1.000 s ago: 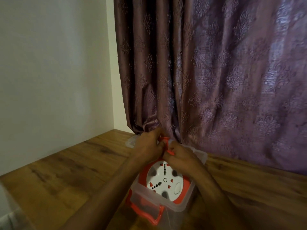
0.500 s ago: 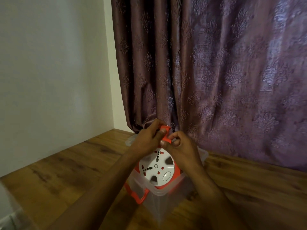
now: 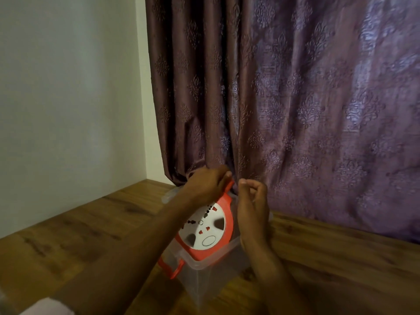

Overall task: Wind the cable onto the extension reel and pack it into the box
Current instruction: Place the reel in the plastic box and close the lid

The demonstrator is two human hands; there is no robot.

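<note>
Fingers of the left hand were wrapped tight around the orange handle at the top of the reel. The right hand was just beside the handle, at about 3 o'clock from it, and was not touching it. Its thumb and first finger were curled close together but held nothing.

From the reel's middle, the handle was up at 12 o'clock. The reel leaned over, white face toward the camera, and its bottom edge sat inside the clear box on the wooden bench. An orange clip hung at the box's 9 o'clock side. No loose cable showed, so the winding looked finished.

It seemed to be the packing step. The reel probably needed to tip flat and go down below the rim. The left hand would have to lower it slowly, and the right hand could steady the box or the reel's edge. No lid could be seen clearly.
</note>
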